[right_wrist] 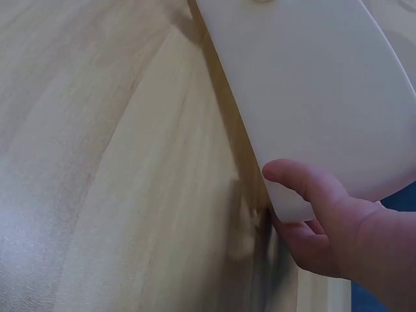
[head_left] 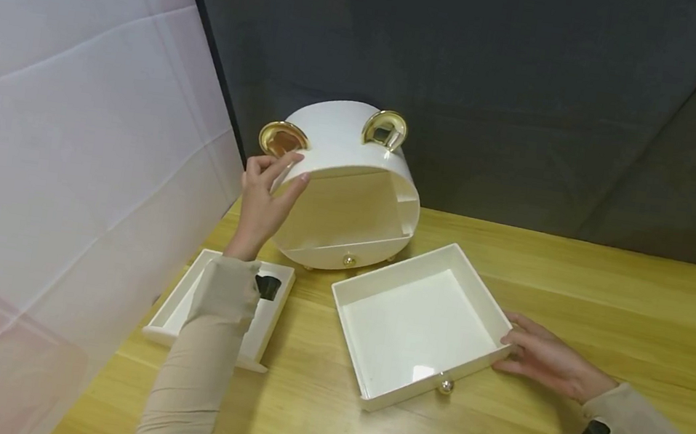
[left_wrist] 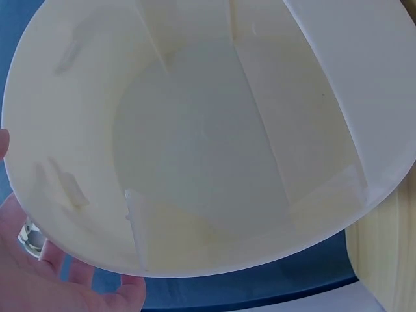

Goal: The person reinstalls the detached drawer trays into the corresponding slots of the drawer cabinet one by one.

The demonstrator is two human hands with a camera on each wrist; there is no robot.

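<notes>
right hand (head_left: 543, 360) fingers grip drawer (head_left: 416, 325) | left hand (head_left: 263, 198) grips organizer (left_wrist: 214, 136); wrist view: empty inside

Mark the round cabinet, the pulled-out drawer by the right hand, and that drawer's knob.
Round cabinet (head_left: 338, 139), head view, on its white curved top.
Pulled-out drawer (head_left: 419, 325), head view, on its bare inner floor.
Drawer knob (head_left: 445, 386), head view, on the small metallic ball at the front.

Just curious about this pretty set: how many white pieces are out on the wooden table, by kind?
Round white plastic organiser case with gold ears: 1
Deep white square drawer with a gold knob: 1
Shallow white tray under the left sleeve: 1
Total: 3
</notes>
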